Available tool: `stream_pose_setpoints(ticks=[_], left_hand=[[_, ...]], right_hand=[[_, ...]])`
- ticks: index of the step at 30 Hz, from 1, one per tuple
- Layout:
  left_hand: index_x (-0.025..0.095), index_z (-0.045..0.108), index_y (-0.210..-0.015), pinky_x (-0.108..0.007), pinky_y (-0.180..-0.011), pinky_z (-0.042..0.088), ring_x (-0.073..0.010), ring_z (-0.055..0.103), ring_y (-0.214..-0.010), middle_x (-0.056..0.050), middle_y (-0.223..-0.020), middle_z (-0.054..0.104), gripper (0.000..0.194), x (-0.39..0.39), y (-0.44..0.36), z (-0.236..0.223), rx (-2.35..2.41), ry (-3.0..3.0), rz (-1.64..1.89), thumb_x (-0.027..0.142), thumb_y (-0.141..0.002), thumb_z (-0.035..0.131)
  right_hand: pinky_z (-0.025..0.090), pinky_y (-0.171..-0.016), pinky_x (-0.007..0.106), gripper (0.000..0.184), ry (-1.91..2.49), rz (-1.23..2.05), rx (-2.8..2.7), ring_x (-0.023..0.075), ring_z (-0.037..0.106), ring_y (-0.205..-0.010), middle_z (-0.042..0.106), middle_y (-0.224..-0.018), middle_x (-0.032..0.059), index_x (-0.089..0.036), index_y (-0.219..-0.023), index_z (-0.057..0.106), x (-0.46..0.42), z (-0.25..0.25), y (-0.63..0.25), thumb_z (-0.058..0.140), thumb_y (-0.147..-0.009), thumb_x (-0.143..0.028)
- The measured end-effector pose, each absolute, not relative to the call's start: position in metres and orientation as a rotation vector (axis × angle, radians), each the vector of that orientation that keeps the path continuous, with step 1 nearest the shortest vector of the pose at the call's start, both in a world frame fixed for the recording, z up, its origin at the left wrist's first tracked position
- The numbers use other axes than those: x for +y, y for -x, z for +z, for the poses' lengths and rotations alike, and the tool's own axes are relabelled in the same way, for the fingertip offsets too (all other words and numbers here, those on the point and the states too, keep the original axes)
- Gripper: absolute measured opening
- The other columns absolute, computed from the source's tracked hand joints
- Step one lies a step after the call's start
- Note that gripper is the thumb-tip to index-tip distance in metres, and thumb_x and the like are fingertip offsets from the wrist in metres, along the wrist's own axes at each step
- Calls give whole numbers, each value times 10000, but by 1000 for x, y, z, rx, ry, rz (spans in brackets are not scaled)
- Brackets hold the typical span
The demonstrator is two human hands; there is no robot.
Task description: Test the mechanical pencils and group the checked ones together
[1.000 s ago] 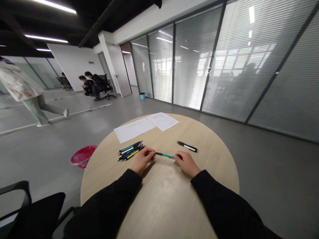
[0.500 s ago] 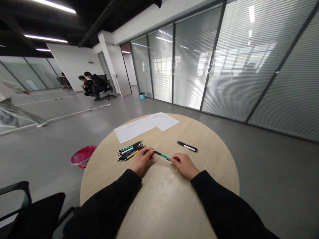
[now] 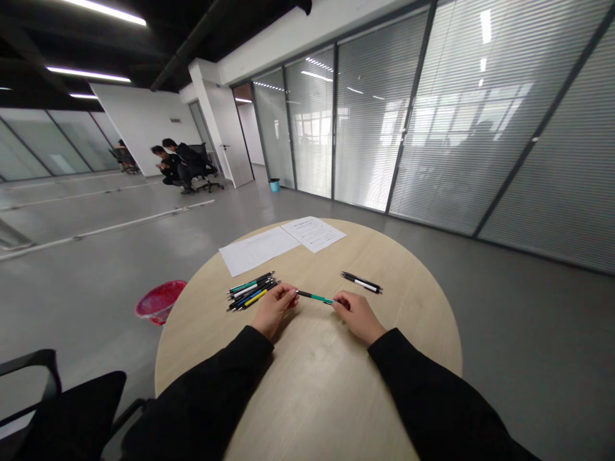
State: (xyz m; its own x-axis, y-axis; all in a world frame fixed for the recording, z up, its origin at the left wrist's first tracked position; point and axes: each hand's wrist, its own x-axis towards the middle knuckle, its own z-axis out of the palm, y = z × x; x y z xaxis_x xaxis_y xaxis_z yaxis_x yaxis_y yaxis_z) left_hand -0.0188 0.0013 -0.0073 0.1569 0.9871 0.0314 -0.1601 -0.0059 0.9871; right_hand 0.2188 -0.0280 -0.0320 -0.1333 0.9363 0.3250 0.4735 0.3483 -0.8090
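The round desk (image 3: 321,384) has paper sheets (image 3: 259,250) near its far edge, a pen pile (image 3: 254,298) toward its left, left hand (image 3: 273,311) and right hand (image 3: 359,316) over its middle, a pen pair (image 3: 361,282) toward its right, and, also mid-desk, a green-and-black pen (image 3: 319,298) pinched in both hands' fingers.
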Motion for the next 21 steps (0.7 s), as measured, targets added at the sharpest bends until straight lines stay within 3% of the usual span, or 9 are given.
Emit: stream_pose_setpoints(ticks=[16,21], left_hand=[[192,482,-770,-235,-552,385,-101,487,-530,43,-595,551,357,-9,8,-5,1040,-1350,1132,501,-786,659],[210,450,-783,-248,-569,397,-115,487,-553,45,-623,520,353,-15,6,-3,1066,-1508,1097,541,-860,546]], right_hand=[[453,-544,253,230,1128,982,-1431,137,560,-556,616,-679,11,-161,-851,669,-15,-41,-226,599,-826,-379],[456,-540,257,260,1121,1031,-1409,139,559,-555,614,-670,17,-157,-845,666,-15,-40,-227,609,-813,-409]])
